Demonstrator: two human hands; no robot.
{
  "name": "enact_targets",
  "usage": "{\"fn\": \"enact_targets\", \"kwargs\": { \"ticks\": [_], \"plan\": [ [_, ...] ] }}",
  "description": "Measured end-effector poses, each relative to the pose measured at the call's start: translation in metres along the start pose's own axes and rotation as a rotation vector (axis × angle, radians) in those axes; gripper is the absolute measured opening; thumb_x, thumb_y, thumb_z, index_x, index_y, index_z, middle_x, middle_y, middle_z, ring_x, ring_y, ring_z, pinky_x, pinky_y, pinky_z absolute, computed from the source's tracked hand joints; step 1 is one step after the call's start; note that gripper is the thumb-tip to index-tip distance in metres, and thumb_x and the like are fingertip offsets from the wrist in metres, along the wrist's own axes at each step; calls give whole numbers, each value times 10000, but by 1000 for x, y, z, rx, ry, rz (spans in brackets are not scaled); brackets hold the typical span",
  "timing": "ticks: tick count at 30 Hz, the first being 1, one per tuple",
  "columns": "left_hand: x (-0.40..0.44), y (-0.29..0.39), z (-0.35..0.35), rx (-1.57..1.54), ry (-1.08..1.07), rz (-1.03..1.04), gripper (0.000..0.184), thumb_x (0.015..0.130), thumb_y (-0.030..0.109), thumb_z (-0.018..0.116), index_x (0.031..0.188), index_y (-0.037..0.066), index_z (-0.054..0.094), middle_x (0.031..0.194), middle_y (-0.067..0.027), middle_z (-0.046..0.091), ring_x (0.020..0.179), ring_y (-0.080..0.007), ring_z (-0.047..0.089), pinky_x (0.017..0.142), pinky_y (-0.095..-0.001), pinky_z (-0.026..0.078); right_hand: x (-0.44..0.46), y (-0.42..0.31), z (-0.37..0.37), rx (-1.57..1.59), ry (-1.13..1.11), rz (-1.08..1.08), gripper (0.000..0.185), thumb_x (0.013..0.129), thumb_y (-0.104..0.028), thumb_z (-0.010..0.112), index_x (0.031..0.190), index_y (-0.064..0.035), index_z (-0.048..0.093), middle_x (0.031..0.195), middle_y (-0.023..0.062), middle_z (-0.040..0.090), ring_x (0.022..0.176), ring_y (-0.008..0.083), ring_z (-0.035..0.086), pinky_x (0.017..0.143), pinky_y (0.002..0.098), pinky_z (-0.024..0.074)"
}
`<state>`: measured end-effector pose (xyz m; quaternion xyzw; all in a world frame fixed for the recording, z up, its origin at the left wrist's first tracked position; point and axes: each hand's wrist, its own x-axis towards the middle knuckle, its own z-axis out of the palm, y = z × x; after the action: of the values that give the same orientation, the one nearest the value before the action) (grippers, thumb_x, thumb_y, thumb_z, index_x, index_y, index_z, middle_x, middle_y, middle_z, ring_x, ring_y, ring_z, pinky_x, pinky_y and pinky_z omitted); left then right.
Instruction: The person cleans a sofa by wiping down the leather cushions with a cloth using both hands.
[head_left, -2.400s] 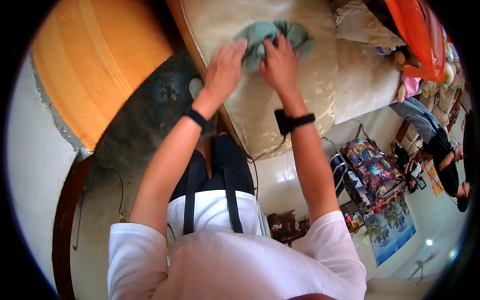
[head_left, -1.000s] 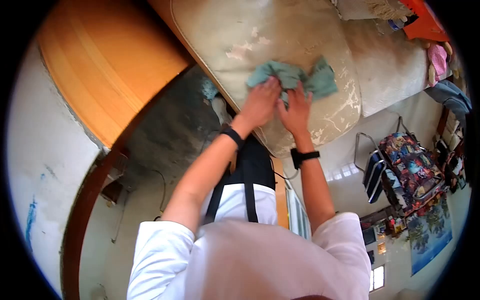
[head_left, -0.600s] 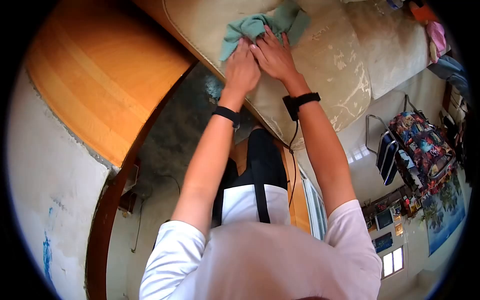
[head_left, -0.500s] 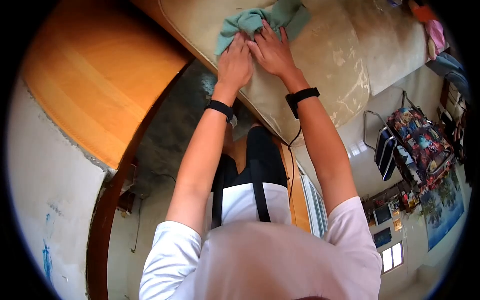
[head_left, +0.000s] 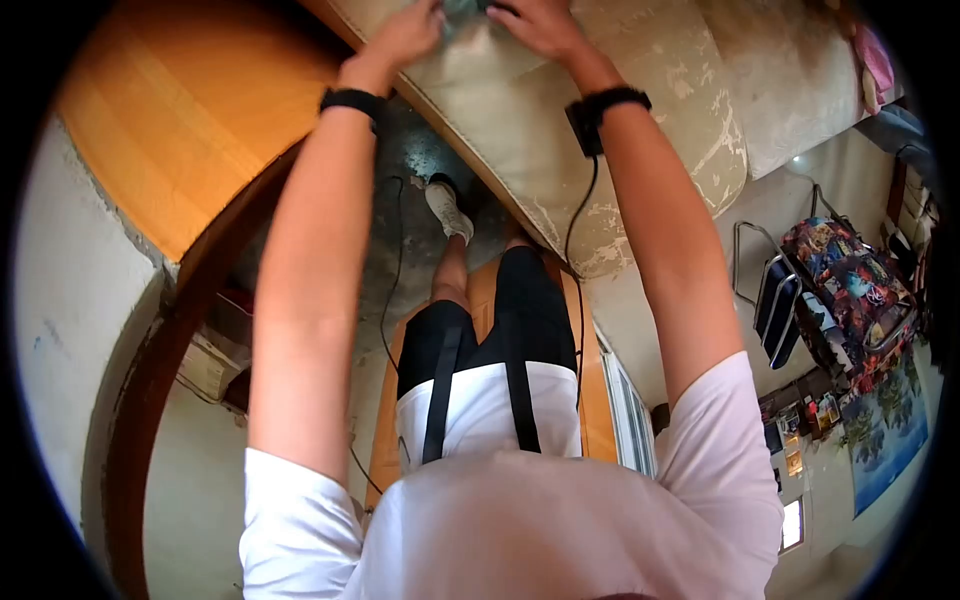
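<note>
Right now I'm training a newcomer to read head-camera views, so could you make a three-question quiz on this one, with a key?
1. True or false: the cloth shows whole in the picture.
2. The right hand is over which thing? a) the floor b) the cushion c) the backpack
3. Fill in: the left hand has a ____ band at its wrist.

Key: 1. False, the top edge cuts it off. 2. b. 3. Black.
</note>
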<state>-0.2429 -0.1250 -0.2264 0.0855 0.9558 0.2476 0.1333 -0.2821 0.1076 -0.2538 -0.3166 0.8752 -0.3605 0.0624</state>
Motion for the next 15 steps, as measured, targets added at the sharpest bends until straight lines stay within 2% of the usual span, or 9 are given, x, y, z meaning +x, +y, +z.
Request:
{"fn": "enact_targets", "kwargs": {
  "ticks": [1,3,4,6,8,9,10,13,15],
  "plan": [
    [-15,-19,45,-69,178,189,429,936,250,513,1276,-11,526,1184,-296,613,1078,-448,595,955,-510,472,-10,-3,-3,4,-8,-1,318,937,-261,609,1184,-74,677,1263,157,644,1280,346,545,1049,436,435],
    [-51,15,61,-168,-145,-147,368,944,247,508,1199,-17,537,1127,-299,627,1048,-461,602,905,-515,481,-58,-20,1,290,-106,206,273,908,-211,650,1129,-62,705,1239,155,654,1289,349,540,1044,419,441],
    [-70,35,62,-267,-153,-132,341,949,253,510,1157,-15,538,1101,-298,628,1030,-466,601,889,-513,480,-75,-15,0,428,-207,212,250,890,-187,673,1089,-45,722,1283,168,635,1338,340,497,1085,418,405],
    [-103,60,72,-452,-189,-78,305,957,276,539,1080,-3,535,1019,-280,630,970,-463,600,843,-509,480,-115,-43,-24,323,-118,312,273,885,-195,673,1099,-30,716,1371,196,577,1386,355,436,1127,415,356],
    [-116,76,66,-414,-193,-122,295,957,274,549,1079,6,538,1008,-267,631,958,-453,603,831,-508,482,-164,-39,-27,-235,40,216,324,953,-402,588,1172,-177,671,1443,132,496,1408,299,380,1088,631,284],
    [-118,79,63,-367,-215,-150,285,957,273,560,1077,16,541,997,-254,632,946,-444,605,820,-506,484,-189,-47,-27,-393,88,311,327,939,-421,604,1183,-214,676,1481,142,450,1430,309,344,1083,665,272],
    [-117,77,61,-358,-185,-77,275,954,268,581,1083,28,541,996,-233,634,945,-430,609,804,-507,485,-208,-58,-26,-549,134,413,333,926,-440,620,1194,-251,681,1519,153,404,1451,319,308,1078,700,260],
    [-120,73,67,-267,-38,49,268,952,265,588,1095,44,540,1029,-228,634,941,-424,611,799,-507,486,-230,-75,-17,-476,160,504,353,932,-463,614,1196,-240,688,1575,154,310,1474,334,254,1050,761,220],
    [-119,69,68,-200,-15,75,287,947,274,595,1108,43,538,1027,-225,630,940,-422,609,798,-511,488,-221,-67,-17,-423,155,539,347,951,-473,591,1193,-246,690,1579,133,319,1476,331,255,1054,772,195]
  ]
}}
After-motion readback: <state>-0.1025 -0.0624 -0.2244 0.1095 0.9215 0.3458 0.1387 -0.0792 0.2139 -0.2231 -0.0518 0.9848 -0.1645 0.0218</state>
